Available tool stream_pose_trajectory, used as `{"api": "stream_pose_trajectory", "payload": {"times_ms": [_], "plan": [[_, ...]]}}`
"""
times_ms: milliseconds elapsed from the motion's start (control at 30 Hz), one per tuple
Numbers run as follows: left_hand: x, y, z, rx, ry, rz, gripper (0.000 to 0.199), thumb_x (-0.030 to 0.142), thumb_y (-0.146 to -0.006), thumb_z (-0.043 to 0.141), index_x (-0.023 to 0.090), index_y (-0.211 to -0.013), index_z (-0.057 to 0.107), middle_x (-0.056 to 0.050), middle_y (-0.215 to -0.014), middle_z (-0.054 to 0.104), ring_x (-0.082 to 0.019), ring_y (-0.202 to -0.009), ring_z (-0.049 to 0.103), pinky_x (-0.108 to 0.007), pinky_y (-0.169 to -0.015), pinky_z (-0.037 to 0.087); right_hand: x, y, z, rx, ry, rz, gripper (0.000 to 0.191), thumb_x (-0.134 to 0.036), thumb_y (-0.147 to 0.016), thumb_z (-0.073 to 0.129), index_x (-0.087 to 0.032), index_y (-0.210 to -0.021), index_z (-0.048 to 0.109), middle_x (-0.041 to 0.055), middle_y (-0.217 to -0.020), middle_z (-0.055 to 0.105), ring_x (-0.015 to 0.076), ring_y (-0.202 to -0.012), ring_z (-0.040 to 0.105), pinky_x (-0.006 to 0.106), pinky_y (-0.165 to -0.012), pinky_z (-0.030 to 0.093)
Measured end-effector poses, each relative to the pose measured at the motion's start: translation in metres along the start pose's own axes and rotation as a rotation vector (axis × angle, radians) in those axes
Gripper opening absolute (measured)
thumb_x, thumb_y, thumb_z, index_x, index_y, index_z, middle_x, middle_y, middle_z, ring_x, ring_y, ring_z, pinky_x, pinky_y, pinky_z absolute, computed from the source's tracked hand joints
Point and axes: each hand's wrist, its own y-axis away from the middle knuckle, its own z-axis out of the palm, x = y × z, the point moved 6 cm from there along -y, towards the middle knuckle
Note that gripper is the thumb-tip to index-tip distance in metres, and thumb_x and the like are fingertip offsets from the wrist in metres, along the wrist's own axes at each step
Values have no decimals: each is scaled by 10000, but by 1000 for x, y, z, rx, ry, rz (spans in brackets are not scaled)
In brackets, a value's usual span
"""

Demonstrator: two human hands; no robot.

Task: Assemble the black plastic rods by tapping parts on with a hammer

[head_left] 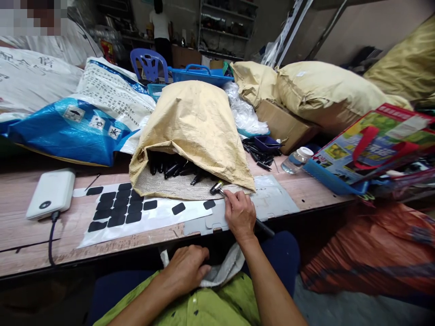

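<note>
My right hand (240, 213) is closed around a small hammer (217, 187) at the table's front edge. Its dark head with a yellow face rests near the mouth of a tan woven sack (200, 113), and the black grip shows below my hand. Inside the sack mouth lie several slim black plastic pieces (173, 167). My left hand (188, 267) is over my lap, beside the rim of a whitish cloth bag (222, 274). Its thumb stands apart from the loosely bent fingers, and nothing shows between them. A white sheet with black rounded stickers (118, 210) lies left of the hammer.
A white power bank (50, 194) with a cable stands at the left. Blue-and-white sacks (84, 117) lie behind it. To the right are a small clear jar (297, 160), a cardboard box (285, 124) and a colourful bag (370, 149). A person (160, 27) stands at the back.
</note>
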Motion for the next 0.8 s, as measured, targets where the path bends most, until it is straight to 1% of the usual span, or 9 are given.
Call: {"api": "stream_pose_trajectory", "payload": {"times_ms": [67,133,200,267,300,367,467,567,800], "plan": [[16,-2,-22,16,106,84,209,410,-874,615,302,-1009,733,-23,-919,766,-239,-869,705,-314,-716,469,1,0,1,2,1,-1,300,-244,-989,537,-299,-1242,688,46,-928,581,204,-875,465,320,-759,304],[22,-12,-54,91,196,124,240,456,-893,596,293,-1002,735,-2,-831,748,-200,-752,669,-291,-651,441,1,0,1,7,1,-2,298,-256,-993,534,-302,-1244,687,46,-926,580,204,-871,462,323,-753,301],[15,-30,-92,293,222,81,269,468,-910,573,264,-1000,724,-7,-819,735,-188,-721,642,-293,-655,440,1,1,1,13,-1,-2,295,-256,-992,535,-300,-1238,690,46,-924,579,202,-868,459,325,-750,300],[-4,-49,-130,585,162,-50,263,456,-906,583,246,-1010,702,-26,-876,724,-203,-782,638,-313,-711,455,1,0,1,19,-4,-1,292,-253,-991,534,-297,-1232,693,47,-922,579,201,-865,458,326,-751,300],[-14,-58,-145,698,122,-113,260,450,-906,585,238,-1010,692,-42,-916,714,-215,-830,638,-324,-740,462,1,0,1,21,-6,0,291,-254,-991,533,-296,-1230,694,47,-921,579,201,-866,458,325,-753,301],[-31,-78,-163,819,35,-217,280,473,-886,605,221,-982,679,-80,-992,685,-255,-933,629,-348,-772,471,1,0,0,21,-6,-1,292,-257,-994,530,-299,-1235,691,47,-924,582,201,-870,461,322,-759,305],[-50,-100,-169,801,-56,-295,328,515,-860,618,208,-956,680,-113,-1035,657,-301,-987,615,-370,-757,473,1,0,0,11,-5,-3,296,-252,-996,527,-303,-1240,687,47,-932,585,202,-876,466,316,-763,309],[-58,-104,-166,746,-87,-251,286,481,-863,613,209,-915,686,-97,-993,662,-281,-959,615,-359,-757,462,1,0,0,9,-2,-5,300,-248,-991,533,-304,-1245,682,48,-941,583,202,-879,467,315,-766,313],[-60,-56,-145,636,148,1,225,436,-818,690,223,-891,696,-16,-866,688,-205,-843,600,-314,-756,446,0,0,0,17,0,-1,303,-239,-985,526,-302,-1236,684,48,-929,577,204,-877,465,315,-756,309]]}}
